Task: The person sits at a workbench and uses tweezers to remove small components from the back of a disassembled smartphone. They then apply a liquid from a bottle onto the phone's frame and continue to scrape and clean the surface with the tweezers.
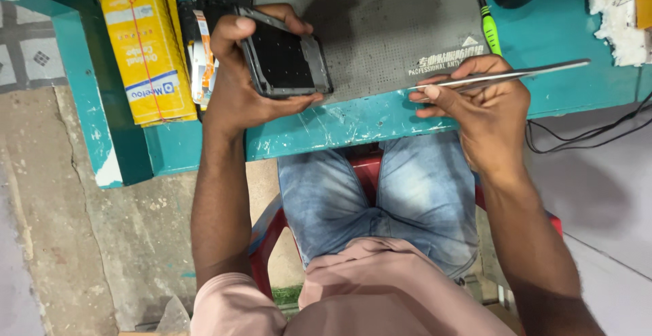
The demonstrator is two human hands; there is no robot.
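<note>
My left hand (pixel 241 81) grips a dark phone frame (pixel 285 57), tilted, with thumb at its upper left corner and fingers under its lower edge. It is held above the grey work mat (pixel 401 16) on the teal table (pixel 353 122). My right hand (pixel 479 101) holds metal tweezers (pixel 502 76) near the table's front edge; their tips point left toward the phone frame, a short gap away.
A yellow packet (pixel 146 50) and a stack of flat phone parts (pixel 202 57) lie at the table's left. A green-handled screwdriver (pixel 489 27) rests at the mat's right edge. Black cables (pixel 584 135) hang off the right side. White cloth (pixel 614 13) sits far right.
</note>
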